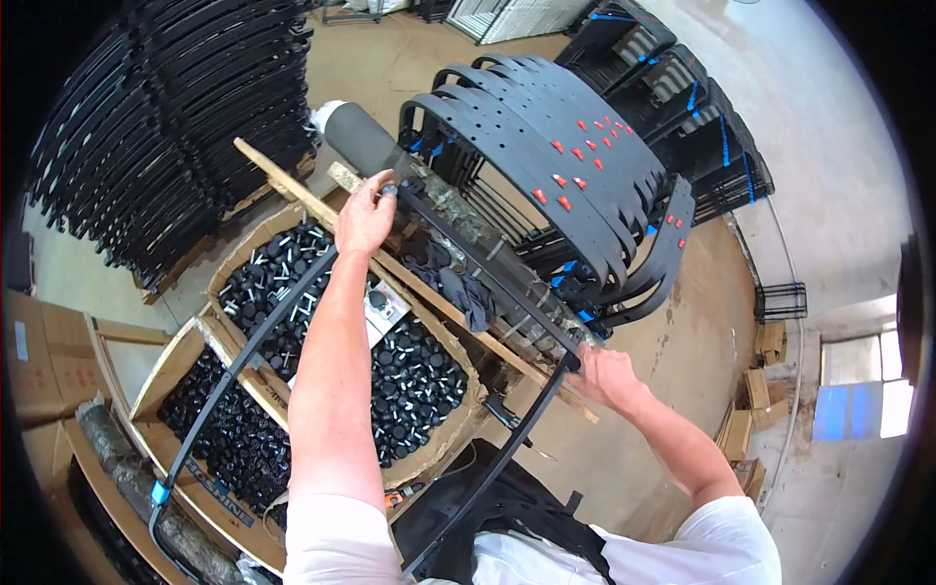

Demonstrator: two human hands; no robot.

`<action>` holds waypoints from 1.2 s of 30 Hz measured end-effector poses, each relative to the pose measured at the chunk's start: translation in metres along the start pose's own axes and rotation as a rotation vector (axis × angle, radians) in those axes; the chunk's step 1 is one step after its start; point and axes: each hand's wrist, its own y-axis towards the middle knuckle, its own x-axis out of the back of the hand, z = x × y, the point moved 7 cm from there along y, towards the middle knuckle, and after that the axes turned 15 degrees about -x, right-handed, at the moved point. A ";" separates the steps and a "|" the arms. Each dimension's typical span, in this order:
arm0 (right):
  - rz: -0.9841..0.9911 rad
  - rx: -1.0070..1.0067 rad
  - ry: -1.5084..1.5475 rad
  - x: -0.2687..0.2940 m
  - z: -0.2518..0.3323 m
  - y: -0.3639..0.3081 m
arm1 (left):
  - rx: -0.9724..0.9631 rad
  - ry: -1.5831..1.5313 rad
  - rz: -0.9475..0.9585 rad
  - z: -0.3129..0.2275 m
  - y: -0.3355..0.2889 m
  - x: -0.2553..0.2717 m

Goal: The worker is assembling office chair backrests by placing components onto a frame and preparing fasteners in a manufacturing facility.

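Observation:
A black metal tube frame (492, 276) lies tilted in front of me, its long bars running back toward my body. The fingers of my left hand (366, 216) are closed at the frame's far left corner; a small greyish spot shows at the fingertips, too small to name. At the right corner my right hand (606, 376) grips the frame beside a dark round piece (572, 362). Under my left arm, a cardboard box (458, 351) holds many black round-headed feet with metal bolts (417, 390). Small black parts (229, 429) fill the box next to it.
Curved black panels with red pieces (546, 127) stand stacked ahead. Black frames (175, 127) pile high at far left. A wooden strip (283, 180) and a wrapped roll (356, 136) lie beyond the boxes. Dark cloth (453, 283) lies under the frame. Cartons (760, 390) line the right wall.

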 end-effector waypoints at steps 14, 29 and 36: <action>-0.047 -0.120 0.057 -0.030 -0.018 0.004 | -0.211 0.519 0.124 -0.025 0.020 0.044; -0.032 -0.100 0.084 -0.026 -0.018 0.005 | -0.206 0.607 0.080 -0.045 0.018 0.019; -0.020 -0.079 0.094 -0.024 -0.013 0.008 | 0.002 0.529 -0.168 0.023 0.009 0.096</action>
